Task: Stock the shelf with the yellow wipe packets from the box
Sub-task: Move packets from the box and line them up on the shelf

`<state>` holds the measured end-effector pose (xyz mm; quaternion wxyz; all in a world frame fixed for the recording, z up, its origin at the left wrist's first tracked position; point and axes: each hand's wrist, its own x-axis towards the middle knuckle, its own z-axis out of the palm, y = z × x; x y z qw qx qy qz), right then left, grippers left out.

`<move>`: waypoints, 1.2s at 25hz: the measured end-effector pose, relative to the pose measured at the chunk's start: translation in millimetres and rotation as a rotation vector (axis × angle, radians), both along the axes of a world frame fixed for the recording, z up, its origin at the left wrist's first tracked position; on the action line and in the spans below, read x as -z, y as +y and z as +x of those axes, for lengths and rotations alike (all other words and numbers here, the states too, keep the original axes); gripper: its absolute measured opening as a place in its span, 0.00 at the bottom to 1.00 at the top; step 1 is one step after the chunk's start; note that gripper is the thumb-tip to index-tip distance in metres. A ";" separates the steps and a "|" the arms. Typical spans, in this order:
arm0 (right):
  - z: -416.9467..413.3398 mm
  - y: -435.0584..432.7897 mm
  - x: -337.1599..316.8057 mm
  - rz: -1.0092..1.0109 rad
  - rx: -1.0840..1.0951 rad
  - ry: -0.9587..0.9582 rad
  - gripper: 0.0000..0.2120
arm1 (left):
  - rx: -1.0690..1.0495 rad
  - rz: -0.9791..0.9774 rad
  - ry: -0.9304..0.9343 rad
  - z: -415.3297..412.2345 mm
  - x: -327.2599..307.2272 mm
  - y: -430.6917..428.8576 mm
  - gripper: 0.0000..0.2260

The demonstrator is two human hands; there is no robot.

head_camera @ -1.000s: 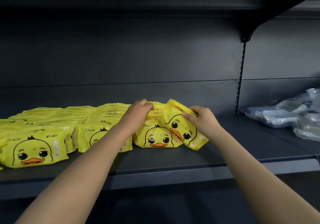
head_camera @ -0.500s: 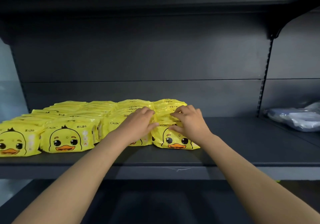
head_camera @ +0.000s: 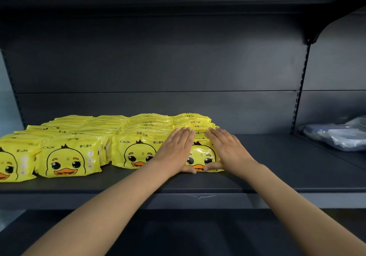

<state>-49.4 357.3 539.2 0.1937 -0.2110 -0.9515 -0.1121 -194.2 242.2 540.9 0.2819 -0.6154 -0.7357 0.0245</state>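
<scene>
Both hands, left hand (head_camera: 174, 150) and right hand (head_camera: 227, 148), lie flat, fingers straight together, atop front soft glossy yellow duck-print wipe packet (head_camera: 202, 157) on dark metal shelf (head_camera: 277, 166). Likely light, squashy, slippery; grip side edges beside thumbs.

The packets (head_camera: 71, 156) are showing glossy yellow plastic film, smooth and slightly crinkled, with light glinting off the front packet (head_camera: 200, 154). The shelf (head_camera: 277, 166) is looking like dark grey painted metal, matt and smooth, its front edge (head_camera: 200, 197) carrying a thin pale scratch. The back panel (head_camera: 158, 61) is wearing the same matt finish. The bags (head_camera: 336, 135) at the right are gleaming as thin clear plastic
</scene>
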 end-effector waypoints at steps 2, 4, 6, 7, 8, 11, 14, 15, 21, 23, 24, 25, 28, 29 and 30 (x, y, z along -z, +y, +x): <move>-4.4 4.5 0.3 0.013 0.005 0.003 0.51 | -0.040 -0.001 0.011 -0.9 0.9 5.2 0.52; -10.6 11.7 1.3 0.025 0.010 0.015 0.51 | -0.084 -0.005 0.028 -1.9 0.3 12.9 0.53; -18.9 18.9 1.6 0.034 0.018 0.024 0.51 | -0.145 -0.019 0.040 -4.1 -3.3 24.1 0.56; -23.8 22.8 1.7 0.037 0.022 0.027 0.51 | -0.182 -0.028 0.046 -5.8 -5.4 30.5 0.57; -28.7 27.1 1.7 0.037 0.025 0.028 0.51 | -0.220 -0.040 0.057 -7.6 -7.4 37.1 0.57; -37.8 38.1 1.7 0.009 0.019 0.032 0.52 | -0.332 -0.089 0.111 -8.3 -10.8 54.6 0.58; -42.6 46.1 -1.9 -0.017 -0.002 0.039 0.52 | -0.410 -0.129 0.160 -7.8 -14.5 67.3 0.57; -44.1 47.8 -3.6 -0.017 -0.011 0.035 0.52 | -0.428 -0.139 0.177 -8.1 -15.9 69.4 0.57; -48.1 45.1 -1.2 -0.044 -0.027 0.052 0.51 | -0.458 -0.158 0.218 -10.1 -19.3 70.1 0.55; -45.4 42.5 0.6 -0.045 -0.021 0.054 0.51 | -0.449 -0.153 0.212 -7.5 -17.6 67.1 0.55; -44.3 41.0 1.7 -0.042 -0.020 0.059 0.51 | -0.446 -0.144 0.215 -6.9 -15.8 65.5 0.54; -44.0 40.1 2.1 -0.032 -0.018 0.061 0.51 | -0.441 -0.135 0.221 -6.9 -14.6 64.4 0.54; -45.7 40.6 0.3 -0.031 -0.010 0.041 0.51 | -0.435 -0.140 0.217 -9.3 -14.8 64.3 0.53; -47.0 41.1 -0.8 -0.043 -0.003 0.035 0.51 | -0.437 -0.148 0.211 -10.1 -16.0 64.9 0.53; -47.8 41.2 -2.8 -0.045 0.008 0.024 0.51 | -0.437 -0.155 0.205 -10.5 -17.8 65.8 0.53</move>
